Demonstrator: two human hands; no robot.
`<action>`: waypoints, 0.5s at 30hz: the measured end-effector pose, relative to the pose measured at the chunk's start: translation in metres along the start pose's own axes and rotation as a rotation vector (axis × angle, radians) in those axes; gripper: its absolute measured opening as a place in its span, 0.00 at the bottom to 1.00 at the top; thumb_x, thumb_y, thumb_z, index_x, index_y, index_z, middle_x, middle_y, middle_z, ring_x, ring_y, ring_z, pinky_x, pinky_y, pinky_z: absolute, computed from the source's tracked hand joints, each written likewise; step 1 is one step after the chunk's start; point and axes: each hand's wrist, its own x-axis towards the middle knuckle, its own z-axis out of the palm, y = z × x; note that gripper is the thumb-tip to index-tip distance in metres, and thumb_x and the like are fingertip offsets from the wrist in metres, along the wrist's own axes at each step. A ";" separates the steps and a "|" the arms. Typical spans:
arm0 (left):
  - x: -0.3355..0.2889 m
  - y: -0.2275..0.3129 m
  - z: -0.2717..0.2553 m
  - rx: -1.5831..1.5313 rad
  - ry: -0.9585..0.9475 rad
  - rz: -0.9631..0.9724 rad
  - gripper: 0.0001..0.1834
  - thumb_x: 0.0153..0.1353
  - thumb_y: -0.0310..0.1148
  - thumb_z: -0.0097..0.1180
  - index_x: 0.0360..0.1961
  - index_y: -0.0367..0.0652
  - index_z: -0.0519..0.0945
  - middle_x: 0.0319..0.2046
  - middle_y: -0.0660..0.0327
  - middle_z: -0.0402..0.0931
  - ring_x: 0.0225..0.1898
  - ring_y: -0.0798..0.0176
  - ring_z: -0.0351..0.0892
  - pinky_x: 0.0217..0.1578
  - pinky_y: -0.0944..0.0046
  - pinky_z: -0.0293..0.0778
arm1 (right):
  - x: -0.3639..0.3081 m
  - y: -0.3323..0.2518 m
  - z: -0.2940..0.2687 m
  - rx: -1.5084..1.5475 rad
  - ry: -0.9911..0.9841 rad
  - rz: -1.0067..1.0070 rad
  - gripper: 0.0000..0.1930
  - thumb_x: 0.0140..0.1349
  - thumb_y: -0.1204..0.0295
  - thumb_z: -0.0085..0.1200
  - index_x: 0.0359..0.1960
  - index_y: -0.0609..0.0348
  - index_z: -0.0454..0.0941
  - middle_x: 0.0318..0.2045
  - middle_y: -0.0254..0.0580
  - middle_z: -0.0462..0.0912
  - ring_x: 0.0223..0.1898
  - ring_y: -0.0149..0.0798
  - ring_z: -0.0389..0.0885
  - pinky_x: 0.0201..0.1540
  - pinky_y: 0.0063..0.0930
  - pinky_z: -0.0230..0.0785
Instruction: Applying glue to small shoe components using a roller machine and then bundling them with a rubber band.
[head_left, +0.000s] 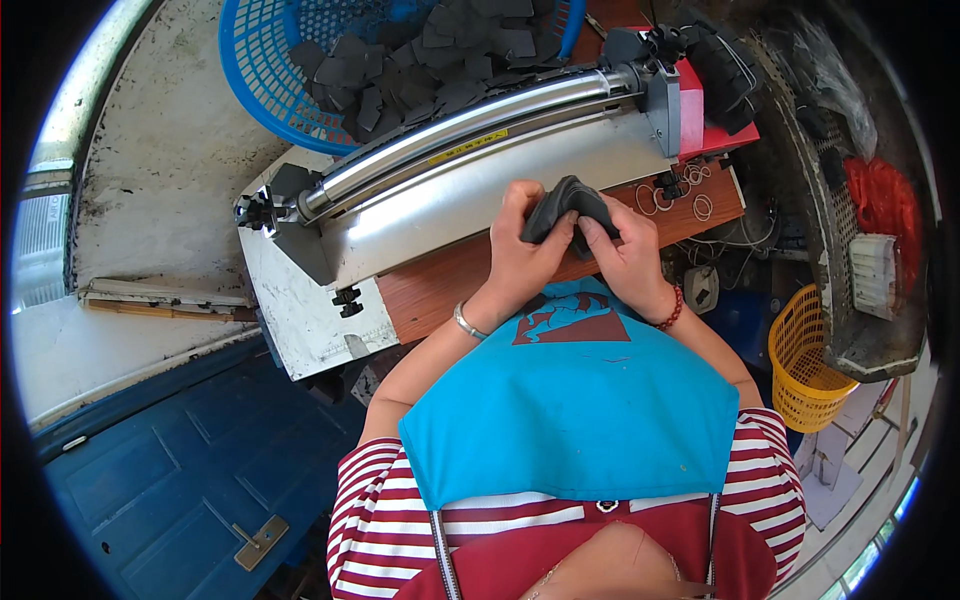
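The blue basket [240, 90] holds a loose heap of dark pieces [400, 85], flat and thin, many overlapping at odd angles; each one is probably light and easily lifted by an edge. Nearer the person, the roller machine [500, 190] lies across the tabletop [430, 300].

The left hand [522, 250] pinches the left end of a dark stack [572, 195], its thumb on the near side and its fingers curled over the outside. The stack is raised in front of the machine, above the tabletop's near edge, and bows up into an arch between the hands. That bend suggests soft, springy layers, unlikely to crack, and a bundle light enough for fingertips. The layers look unfastened, so they may slide over one another or fan apart; the surest hold seems to be at both ends, thumbs pressing the layers together. The right hand [632, 245] grips the right end like this, thumb toward the left one; its fingertips are hidden.

Farther right, pale bands [690, 178] lie on the tabletop, and a yellow basket [800, 400] stands lower down.
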 end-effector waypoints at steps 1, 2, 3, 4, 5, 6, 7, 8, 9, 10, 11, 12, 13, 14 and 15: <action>0.005 0.002 -0.006 -0.202 -0.082 -0.129 0.17 0.58 0.34 0.63 0.44 0.40 0.71 0.35 0.60 0.76 0.39 0.67 0.78 0.35 0.62 0.75 | 0.001 0.001 -0.003 0.079 -0.023 -0.012 0.14 0.64 0.74 0.55 0.49 0.65 0.78 0.32 0.39 0.83 0.30 0.28 0.81 0.32 0.21 0.73; 0.007 0.006 -0.009 -0.202 -0.079 -0.128 0.17 0.58 0.34 0.63 0.44 0.40 0.71 0.35 0.60 0.76 0.39 0.67 0.78 0.35 0.62 0.75 | 0.003 0.000 -0.007 0.080 -0.026 -0.013 0.14 0.64 0.74 0.55 0.49 0.65 0.78 0.32 0.39 0.83 0.30 0.28 0.81 0.32 0.21 0.73; 0.009 0.013 -0.012 -0.543 -0.133 -0.296 0.20 0.59 0.34 0.62 0.48 0.39 0.71 0.39 0.59 0.76 0.41 0.66 0.78 0.40 0.62 0.76 | 0.004 -0.004 -0.012 0.303 -0.137 0.232 0.13 0.64 0.72 0.55 0.49 0.63 0.78 0.30 0.38 0.83 0.26 0.27 0.80 0.27 0.18 0.71; 0.013 0.021 -0.014 -0.885 -0.190 -0.459 0.23 0.59 0.35 0.62 0.52 0.38 0.70 0.42 0.59 0.76 0.43 0.64 0.78 0.44 0.63 0.77 | 0.007 -0.005 -0.014 0.524 -0.246 0.476 0.12 0.65 0.70 0.55 0.48 0.60 0.79 0.29 0.37 0.83 0.22 0.25 0.79 0.23 0.16 0.70; 0.013 0.021 -0.015 -0.982 -0.259 -0.475 0.26 0.60 0.33 0.60 0.58 0.37 0.68 0.48 0.56 0.74 0.47 0.62 0.77 0.51 0.63 0.76 | 0.009 0.005 -0.010 0.740 -0.280 0.482 0.12 0.66 0.66 0.56 0.46 0.57 0.79 0.26 0.35 0.82 0.18 0.22 0.76 0.18 0.12 0.65; 0.013 0.024 -0.015 -0.981 -0.258 -0.471 0.26 0.60 0.33 0.60 0.58 0.37 0.68 0.48 0.56 0.74 0.47 0.62 0.77 0.51 0.63 0.76 | 0.010 0.009 -0.008 0.739 -0.283 0.479 0.12 0.66 0.66 0.56 0.46 0.57 0.79 0.26 0.35 0.82 0.18 0.22 0.76 0.18 0.12 0.65; 0.013 0.026 -0.016 -1.058 -0.278 -0.510 0.24 0.61 0.32 0.59 0.57 0.36 0.70 0.48 0.56 0.75 0.47 0.62 0.77 0.51 0.63 0.76 | 0.012 0.013 -0.005 0.880 -0.299 0.558 0.12 0.66 0.66 0.56 0.46 0.58 0.79 0.25 0.34 0.82 0.18 0.22 0.76 0.17 0.13 0.65; 0.013 0.028 -0.018 -1.136 -0.298 -0.550 0.21 0.62 0.31 0.57 0.55 0.35 0.72 0.48 0.56 0.76 0.46 0.63 0.77 0.50 0.63 0.76 | 0.014 0.013 -0.003 1.022 -0.313 0.639 0.12 0.65 0.65 0.56 0.46 0.58 0.78 0.25 0.33 0.81 0.18 0.23 0.76 0.17 0.14 0.65; 0.014 0.028 -0.021 -1.134 -0.292 -0.544 0.21 0.62 0.31 0.57 0.55 0.35 0.72 0.48 0.56 0.76 0.46 0.63 0.77 0.50 0.63 0.76 | 0.018 0.012 -0.001 1.022 -0.322 0.637 0.12 0.65 0.65 0.56 0.46 0.58 0.78 0.25 0.33 0.81 0.18 0.23 0.76 0.17 0.14 0.65; 0.013 0.026 -0.024 -1.001 -0.252 -0.545 0.19 0.63 0.30 0.57 0.54 0.34 0.73 0.46 0.57 0.77 0.45 0.64 0.77 0.49 0.64 0.76 | 0.023 0.009 0.000 0.816 -0.248 0.584 0.13 0.66 0.66 0.56 0.48 0.59 0.78 0.25 0.33 0.81 0.18 0.23 0.76 0.18 0.14 0.65; 0.013 0.025 -0.027 -0.868 -0.211 -0.545 0.17 0.63 0.28 0.56 0.52 0.34 0.75 0.44 0.59 0.78 0.44 0.66 0.77 0.48 0.65 0.76 | 0.026 0.004 0.002 0.611 -0.175 0.525 0.14 0.66 0.67 0.56 0.49 0.60 0.77 0.24 0.33 0.81 0.17 0.23 0.75 0.18 0.13 0.65; 0.013 0.023 -0.028 -0.867 -0.204 -0.542 0.17 0.63 0.28 0.56 0.52 0.34 0.75 0.44 0.59 0.78 0.44 0.66 0.77 0.48 0.65 0.76 | 0.029 -0.005 0.005 0.612 -0.183 0.524 0.14 0.66 0.67 0.56 0.49 0.60 0.77 0.24 0.33 0.81 0.17 0.23 0.75 0.18 0.13 0.65; 0.015 0.021 -0.028 -0.778 -0.085 -0.470 0.16 0.63 0.27 0.56 0.51 0.34 0.76 0.42 0.59 0.79 0.43 0.68 0.77 0.46 0.67 0.76 | 0.030 -0.016 0.008 0.446 -0.156 0.402 0.14 0.66 0.68 0.56 0.50 0.61 0.76 0.24 0.34 0.81 0.17 0.24 0.75 0.18 0.14 0.65; 0.017 0.020 -0.029 -0.687 0.032 -0.397 0.15 0.64 0.27 0.57 0.50 0.33 0.76 0.41 0.60 0.79 0.42 0.69 0.77 0.44 0.68 0.76 | 0.030 -0.023 0.011 0.281 -0.129 0.278 0.15 0.65 0.69 0.55 0.51 0.62 0.75 0.23 0.34 0.81 0.16 0.24 0.74 0.19 0.15 0.65; 0.018 0.019 -0.031 -0.658 0.072 -0.367 0.15 0.63 0.26 0.57 0.51 0.33 0.76 0.41 0.61 0.79 0.41 0.70 0.77 0.43 0.70 0.76 | 0.029 -0.020 0.013 0.169 -0.116 0.183 0.17 0.64 0.72 0.56 0.53 0.63 0.74 0.21 0.34 0.81 0.17 0.24 0.75 0.20 0.17 0.66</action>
